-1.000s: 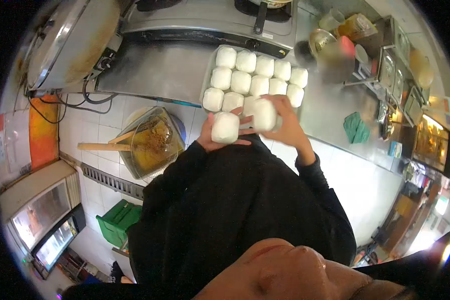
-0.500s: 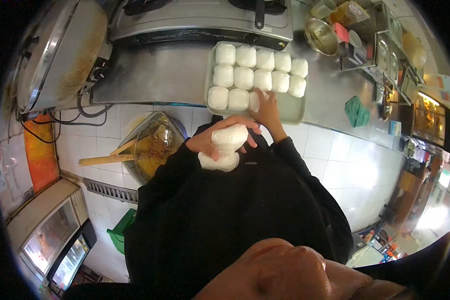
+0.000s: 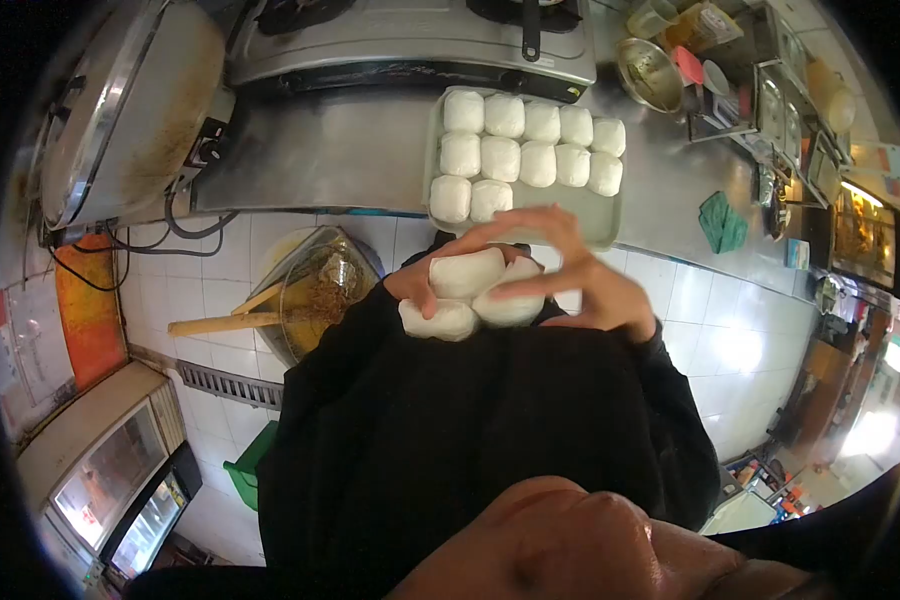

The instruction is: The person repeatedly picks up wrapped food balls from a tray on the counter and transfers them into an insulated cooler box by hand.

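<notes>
Two white, rounded, bun-like pieces rest in my left hand (image 3: 410, 285) in front of my chest: an upper white bun (image 3: 466, 270) and a lower white bun (image 3: 436, 320). Against them sits a third white bun (image 3: 512, 298), with the curved fingers of my right hand (image 3: 595, 285) on it; that hand is slightly blurred. Just beyond my hands, a pale tray (image 3: 570, 210) on the steel counter carries several more white buns (image 3: 500, 157) in rows. The front row has two at its left end, and bare tray shows to their right.
Behind the tray stands a gas stove (image 3: 410, 50). A large round steel-sided appliance (image 3: 135, 120) is at left. Below the counter, a container of brown food (image 3: 320, 300) has wooden handles (image 3: 225, 322) sticking out. A metal bowl (image 3: 650, 75) and a green cloth (image 3: 722, 222) lie right.
My right hand has left the tray's front row and come to my left hand, bringing the bun it was touching. The front row has one bun fewer. The view has shifted slightly.
</notes>
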Demonstrator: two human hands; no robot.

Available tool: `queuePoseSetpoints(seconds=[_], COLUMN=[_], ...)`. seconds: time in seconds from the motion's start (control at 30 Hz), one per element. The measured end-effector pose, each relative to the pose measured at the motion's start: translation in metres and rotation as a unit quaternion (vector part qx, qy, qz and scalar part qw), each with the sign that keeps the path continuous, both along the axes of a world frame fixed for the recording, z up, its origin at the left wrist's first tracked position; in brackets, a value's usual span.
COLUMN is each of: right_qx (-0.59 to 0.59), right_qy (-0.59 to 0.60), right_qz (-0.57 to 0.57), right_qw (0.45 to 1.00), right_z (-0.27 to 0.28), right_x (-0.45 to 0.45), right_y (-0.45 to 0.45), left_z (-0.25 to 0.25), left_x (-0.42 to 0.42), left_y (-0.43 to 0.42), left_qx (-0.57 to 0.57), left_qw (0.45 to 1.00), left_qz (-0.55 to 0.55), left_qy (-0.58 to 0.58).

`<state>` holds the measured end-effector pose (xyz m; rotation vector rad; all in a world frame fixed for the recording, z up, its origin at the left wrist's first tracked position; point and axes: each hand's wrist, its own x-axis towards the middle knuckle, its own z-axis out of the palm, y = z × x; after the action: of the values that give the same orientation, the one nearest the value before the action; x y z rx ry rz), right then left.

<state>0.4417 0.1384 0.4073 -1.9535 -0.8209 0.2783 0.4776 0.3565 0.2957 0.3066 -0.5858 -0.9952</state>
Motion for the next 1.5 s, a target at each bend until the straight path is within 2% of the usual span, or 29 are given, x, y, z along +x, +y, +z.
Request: queuePoseSetpoints(seconds=[0.07, 0.13, 0.17, 0.2, 0.3, 0.4, 0.43, 0.5, 0.53, 0.57, 0.63, 0.7, 0.73, 0.77, 0.87, 0.93, 1.0, 1.03, 1.07, 1.1, 1.17, 1.23, 1.33, 1.5], right_qx=[0.231, 0.137, -0.025, -0.185, -0.339, -0.322, -0.193, 0.073, 0.100, 0.127, 0.069, 0.011, -0.035, -0.082, -0.015, 0.030, 0.095, 0.137, 0.154, 0.168, -0.042, -0.245, -0.355, -0.232], right_qy=[0.110, 0.263, 0.156, 0.042, 0.042, 0.051, 0.127, 0.265, 0.221, 0.180, -0.010, -0.025, -0.079, -0.131, -0.072, -0.075, -0.037, -0.001, 0.051, 0.102, 0.164, 0.057, 0.046, 0.076], right_qz=[-0.011, -0.218, -0.212, -0.197, -0.288, -0.295, -0.297, -0.276, -0.265, -0.253, -0.147, -0.025, 0.058, 0.140, 0.191, 0.194, 0.156, 0.114, 0.001, -0.113, -0.237, -0.226, -0.290, -0.259], right_qw=[0.967, 0.930, 0.965, 0.962, 0.894, 0.898, 0.927, 0.921, 0.933, 0.942, 0.987, 0.999, 0.995, 0.978, 0.979, 0.978, 0.982, 0.984, 0.987, 0.974, 0.957, 0.941, 0.888, 0.934], right_z=[-0.041, -0.084, -0.137, -0.182, -0.214, -0.222, -0.222, -0.218, -0.181, -0.122, -0.034, 0.026, 0.042, 0.049, 0.045, 0.038, 0.024, 0.012, -0.005, -0.028, -0.100, -0.205, -0.211, -0.224], right_x=[0.026, 0.044, 0.050, 0.050, 0.049, 0.055, 0.055, 0.060, 0.058, 0.051, 0.043, 0.022, 0.022, 0.022, 0.029, 0.031, 0.035, 0.042, 0.053, 0.066, 0.091, 0.091, 0.075, 0.073], right_y=[-0.014, -0.007, -0.003, 0.005, 0.043, 0.036, 0.025, -0.003, -0.005, -0.003, 0.003, 0.017, 0.032, 0.045, 0.049, 0.045, 0.039, 0.037, 0.040, 0.047, 0.060, 0.076, 0.112, 0.089], left_z=[-0.003, -0.010, -0.012, -0.011, -0.008, -0.017, -0.019, -0.015, -0.012, -0.009, -0.004, -0.002, 0.000, 0.002, 0.006, 0.010, 0.012, 0.024, 0.031, 0.033, 0.034, 0.027, 0.019, 0.006], left_x=[0.000, -0.003, -0.004, -0.004, -0.004, -0.012, -0.013, -0.013, -0.012, -0.010, -0.007, -0.003, -0.001, 0.001, 0.005, 0.010, 0.022, 0.028, 0.031, 0.031, 0.032, 0.030, 0.024, 0.015], left_y=[0.014, 0.013, 0.012, 0.013, 0.018, 0.022, 0.025, 0.029, 0.031, 0.031, 0.029, 0.023, 0.022, 0.019, 0.010, 0.012, 0.019, 0.018, 0.017, 0.018, 0.017, 0.014, 0.013, -0.002], left_qx=[0.020, -0.017, -0.035, -0.031, -0.028, -0.032, -0.024, -0.011, -0.006, -0.006, -0.001, 0.001, -0.002, -0.002, -0.001, 0.012, 0.045, 0.037, 0.030, 0.043, 0.066, 0.058, 0.046, 0.020], left_qw=[0.998, 0.998, 0.998, 0.998, 0.998, 0.998, 0.999, 1.000, 1.000, 1.000, 0.999, 0.999, 0.999, 0.999, 0.997, 0.994, 0.979, 0.970, 0.959, 0.961, 0.963, 0.967, 0.980, 0.984], left_qz=[-0.060, -0.041, -0.033, -0.036, -0.030, -0.012, -0.018, -0.015, -0.010, -0.005, 0.002, 0.003, 0.003, 0.007, 0.013, -0.012, -0.081, -0.069, -0.056, -0.067, -0.090, -0.097, -0.120, -0.171], left_qy=[-0.023, -0.035, -0.041, -0.042, -0.049, -0.043, -0.030, -0.015, -0.019, -0.023, -0.032, -0.042, -0.045, -0.049, -0.074, -0.112, -0.181, -0.229, -0.277, -0.267, -0.247, -0.228, -0.153, -0.049])
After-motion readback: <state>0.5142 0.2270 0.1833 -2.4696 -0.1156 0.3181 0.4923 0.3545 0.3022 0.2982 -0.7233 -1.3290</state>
